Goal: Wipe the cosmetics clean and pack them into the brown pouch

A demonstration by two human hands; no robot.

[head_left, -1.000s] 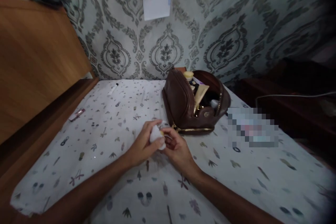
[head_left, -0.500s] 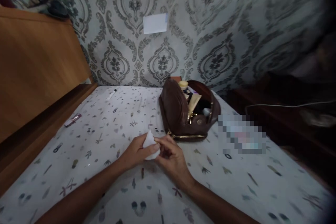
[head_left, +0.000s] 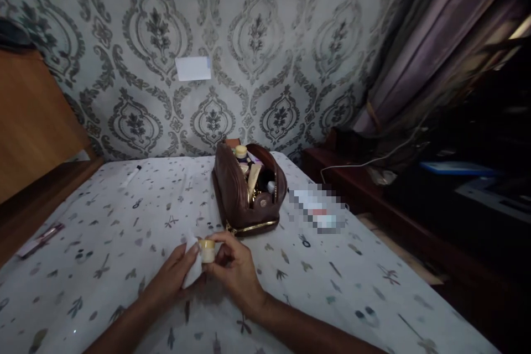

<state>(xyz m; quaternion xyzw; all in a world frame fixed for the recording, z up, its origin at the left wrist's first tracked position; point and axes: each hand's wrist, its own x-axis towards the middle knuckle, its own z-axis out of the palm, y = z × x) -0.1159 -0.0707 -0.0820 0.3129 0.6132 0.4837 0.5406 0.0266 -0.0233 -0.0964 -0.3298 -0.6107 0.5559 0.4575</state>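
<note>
My left hand (head_left: pixel 176 268) is closed on a white wipe or tissue (head_left: pixel 193 271), which lies against the side of a small jar. The jar (head_left: pixel 208 252) has a yellow lid and a pale body. Thumb and fingers of my right hand (head_left: pixel 236 268) pinch it from the right. Just beyond my hands, an unzipped brown leather bag (head_left: pixel 232 193) stands on the bed. In its mouth show a yellow-lidded container (head_left: pixel 241 151), a beige tube (head_left: pixel 254 178) and other small items.
A patterned white sheet (head_left: pixel 136 221) covers the bed. On the left lie a slim white tube (head_left: pixel 131 176) and a pinkish packet (head_left: pixel 41 240). Right of the bag is a blurred-out item (head_left: pixel 317 207). A wooden board (head_left: pixel 33 116) rises at left; a cable (head_left: pixel 360 165) runs at right.
The view has turned to the right, so the bag and hands appear further left. The jar, earlier hidden by the wipe and fingers, now shows between my hands.
</note>
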